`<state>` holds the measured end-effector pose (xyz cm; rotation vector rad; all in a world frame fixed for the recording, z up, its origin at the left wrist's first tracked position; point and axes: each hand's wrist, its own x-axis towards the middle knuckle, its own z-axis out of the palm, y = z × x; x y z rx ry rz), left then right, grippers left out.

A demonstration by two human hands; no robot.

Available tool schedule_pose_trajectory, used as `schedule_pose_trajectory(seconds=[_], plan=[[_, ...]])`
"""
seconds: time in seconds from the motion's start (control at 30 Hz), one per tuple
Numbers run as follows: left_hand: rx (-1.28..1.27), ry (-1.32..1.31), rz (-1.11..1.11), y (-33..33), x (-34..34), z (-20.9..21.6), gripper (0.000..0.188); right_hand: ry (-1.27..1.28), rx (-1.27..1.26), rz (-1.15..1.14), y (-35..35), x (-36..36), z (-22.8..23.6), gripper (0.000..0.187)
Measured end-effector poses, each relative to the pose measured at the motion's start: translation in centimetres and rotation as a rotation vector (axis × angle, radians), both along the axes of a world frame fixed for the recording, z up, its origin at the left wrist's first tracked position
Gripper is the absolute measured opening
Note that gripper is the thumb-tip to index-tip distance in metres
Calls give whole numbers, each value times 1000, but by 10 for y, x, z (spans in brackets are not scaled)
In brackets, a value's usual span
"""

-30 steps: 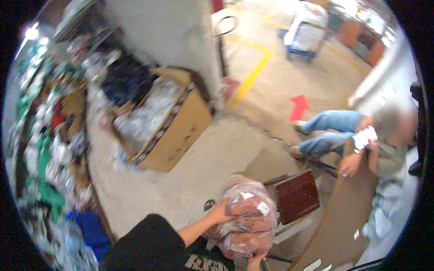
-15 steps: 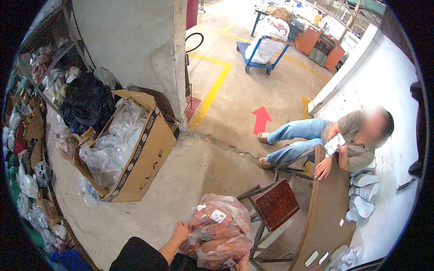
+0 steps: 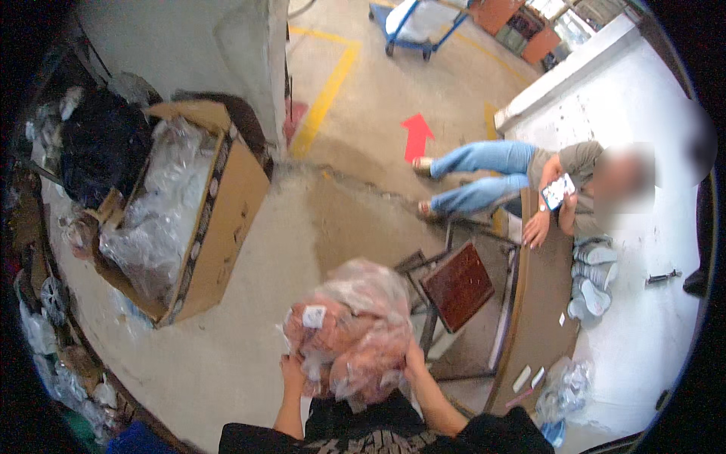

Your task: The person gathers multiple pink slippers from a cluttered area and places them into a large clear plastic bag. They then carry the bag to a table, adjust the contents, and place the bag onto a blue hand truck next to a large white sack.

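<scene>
A: I'm on the head view, my feed right now. Where do you put the bundle [image 3: 355,329]?

B: I have it low, toward six o'clock: lumpy orange-brown contents in clear plastic, with a white label [image 3: 314,316] on its left part. The wearer's dark clothing shows just below it.

A: And the fingers?

B: I see the left hand [image 3: 291,368] at the bundle's eight o'clock and the right hand [image 3: 413,363] at its four. Both sets of fingers are pressed to the plastic, gripping the load between them. Some fingertips are hidden, so I can't tell how deep they dig in.

A: What stands near it?

B: A stool [image 3: 457,286] with a dark red-brown seat, just beside the bundle at two o'clock. Farther out at three I get a brown tabletop [image 3: 541,325].

A: I also find a seated person [image 3: 556,163] well out at two, one hand resting on the tabletop's edge, a phone [image 3: 557,192] in the other.

B: At ten I pick out an open cardboard box [image 3: 231,227] full of clear plastic, with a black bag [image 3: 104,147] beyond it.

A: Just past twelve, I have a red arrow [image 3: 417,138] on the floor, and a blue cart [image 3: 423,44] farther off.
</scene>
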<state>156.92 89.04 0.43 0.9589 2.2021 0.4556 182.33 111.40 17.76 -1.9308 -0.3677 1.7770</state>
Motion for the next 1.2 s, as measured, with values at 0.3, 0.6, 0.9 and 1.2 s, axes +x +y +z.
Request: schedule_pose_trajectory(seconds=[0.3, 0.6, 0.9, 1.2], plan=[[72, -9, 185, 22, 44, -8, 31, -279, 127, 272, 117, -32, -21, 43], [11, -68, 141, 105, 27, 16, 45, -458, 118, 434, 228, -25, -63, 59], [-17, -857, 924, 166, -48, 105, 67, 296, 147, 110, 236, 48, -45, 39], [-113, -519, 492, 274, -119, 67, 46, -57, 69, -48, 110, 64, -36, 58]])
